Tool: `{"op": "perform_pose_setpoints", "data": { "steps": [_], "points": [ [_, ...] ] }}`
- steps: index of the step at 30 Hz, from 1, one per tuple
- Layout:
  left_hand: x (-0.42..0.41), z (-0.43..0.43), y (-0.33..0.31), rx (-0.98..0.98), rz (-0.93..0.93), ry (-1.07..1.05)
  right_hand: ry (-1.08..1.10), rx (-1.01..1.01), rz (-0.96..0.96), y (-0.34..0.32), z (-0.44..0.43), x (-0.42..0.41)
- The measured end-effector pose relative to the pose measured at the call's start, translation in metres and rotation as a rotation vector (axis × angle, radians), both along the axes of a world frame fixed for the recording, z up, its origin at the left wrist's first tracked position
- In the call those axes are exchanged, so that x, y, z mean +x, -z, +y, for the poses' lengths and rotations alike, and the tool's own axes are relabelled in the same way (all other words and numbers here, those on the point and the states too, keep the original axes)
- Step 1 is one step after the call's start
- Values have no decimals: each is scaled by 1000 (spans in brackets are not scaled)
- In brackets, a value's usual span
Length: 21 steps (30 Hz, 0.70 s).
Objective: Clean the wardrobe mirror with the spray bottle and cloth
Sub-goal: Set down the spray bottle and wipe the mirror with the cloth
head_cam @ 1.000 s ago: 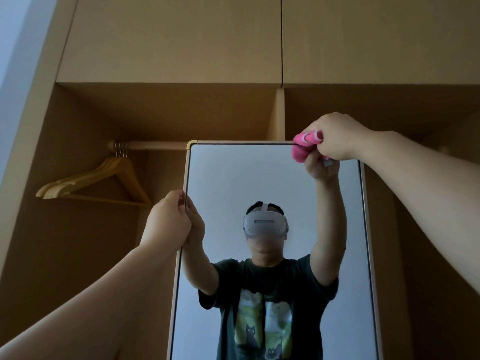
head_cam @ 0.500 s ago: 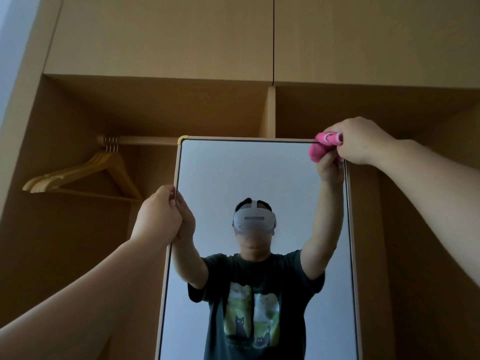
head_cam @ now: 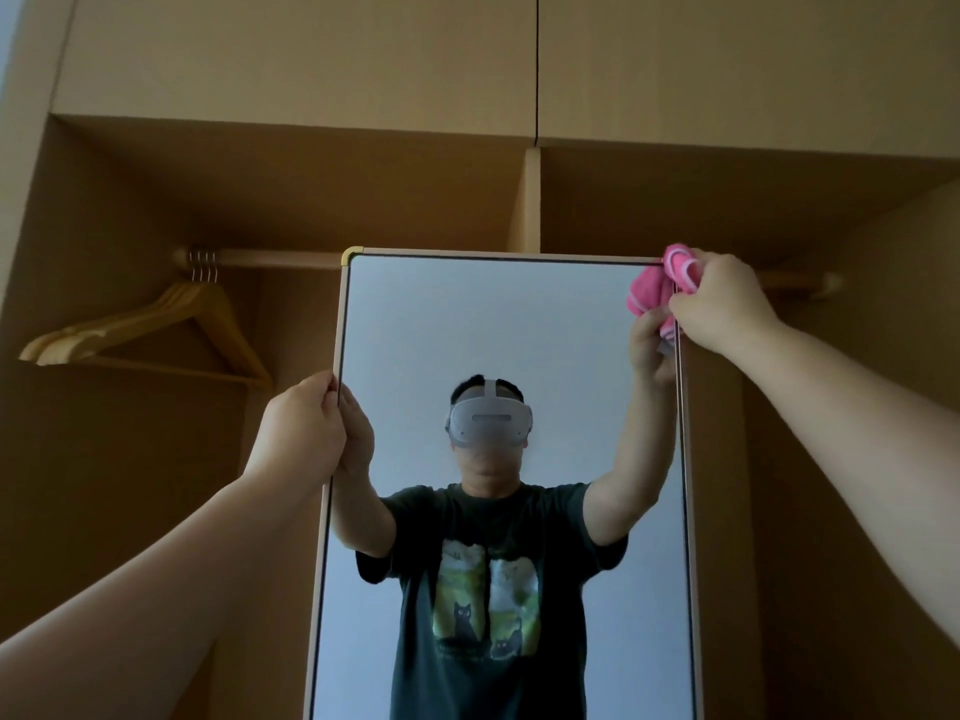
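Note:
A tall mirror with a pale frame stands in front of the open wardrobe. My left hand grips its left edge, thumb on the frame. My right hand is closed on a bunched pink cloth pressed at the mirror's top right corner. The glass reflects both arms and the cloth. No spray bottle is in view.
Behind the mirror a wooden rail carries several wooden hangers at the left. A vertical divider splits the wardrobe, with closed upper cabinet doors above. The wardrobe's side walls close in on both sides.
My right hand has carried the pink cloth rightward along the mirror's top edge to the top right corner. My left hand kept its hold on the left edge.

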<state>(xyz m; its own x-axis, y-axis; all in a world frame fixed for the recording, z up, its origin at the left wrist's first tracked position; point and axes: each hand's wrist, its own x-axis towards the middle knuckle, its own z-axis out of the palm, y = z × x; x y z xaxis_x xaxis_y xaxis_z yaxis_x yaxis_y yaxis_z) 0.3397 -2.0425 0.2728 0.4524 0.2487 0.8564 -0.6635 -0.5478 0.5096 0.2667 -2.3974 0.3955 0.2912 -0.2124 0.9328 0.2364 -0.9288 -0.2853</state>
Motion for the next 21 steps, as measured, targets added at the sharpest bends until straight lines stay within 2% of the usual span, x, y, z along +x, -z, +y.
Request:
{"op": "perform_pose_setpoints", "data": {
  "steps": [3,6,14,21],
  "points": [
    [-1,5,4,109,-23,-106,-77,125,-4,9,3,2],
    [-2,-1,5,101,-73,-134,-108,201,-13,21,5,3],
    [-17,-4,12,102,-90,-88,-174,289,-18,55,6,5],
    [-10,7,22,170,-32,-52,-192,325,-30,77,6,7]
  ]
}}
